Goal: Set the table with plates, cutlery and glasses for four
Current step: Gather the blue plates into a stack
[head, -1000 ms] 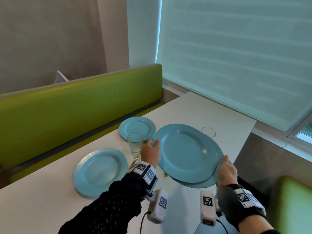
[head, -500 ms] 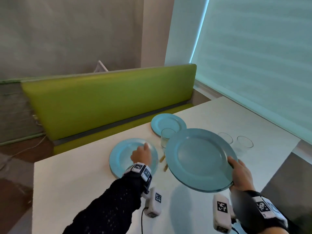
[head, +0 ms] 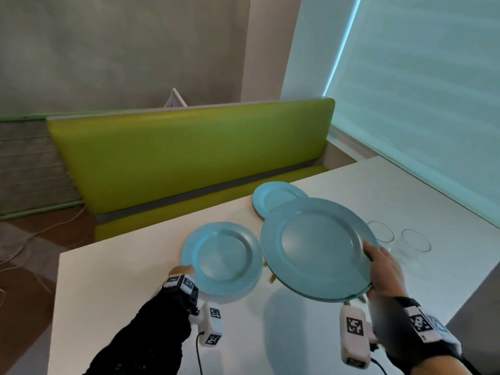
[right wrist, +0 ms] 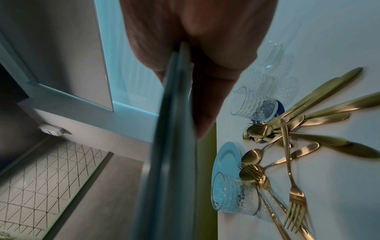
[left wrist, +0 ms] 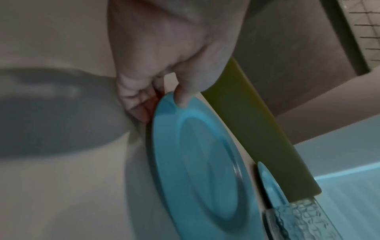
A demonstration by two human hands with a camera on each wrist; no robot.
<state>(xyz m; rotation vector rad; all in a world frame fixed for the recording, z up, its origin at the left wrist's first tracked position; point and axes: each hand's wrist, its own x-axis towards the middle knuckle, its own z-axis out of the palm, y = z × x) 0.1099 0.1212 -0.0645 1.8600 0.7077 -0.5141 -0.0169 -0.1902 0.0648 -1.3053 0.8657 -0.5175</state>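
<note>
My right hand [head: 374, 257] pinches the right rim of a large blue plate [head: 316, 247] held tilted above the white table [head: 135, 280]. The right wrist view shows two stacked plate edges [right wrist: 174, 129] in that grip [right wrist: 183, 73]. My left hand [head: 186, 269] grips the near-left rim of a second blue plate [head: 221, 258] on the table, thumb on top [left wrist: 180, 99] and fingers under [left wrist: 141, 112]. A small blue plate [head: 276, 198] sits behind. Two glasses [head: 381, 231] stand on the right. Gold cutlery [right wrist: 287, 138] lies loose beneath the held plates.
A green bench [head: 189, 152] runs along the table's far side, and a window blind [head: 419, 104] hangs on the right. Another glass [right wrist: 232, 194] stands by the small plate [right wrist: 226, 159]. The table's left edge is close to my left hand.
My left hand let go of the held plates, moved left to the plate on the table and now grips its rim. My right hand holds the stack alone. The view has turned left.
</note>
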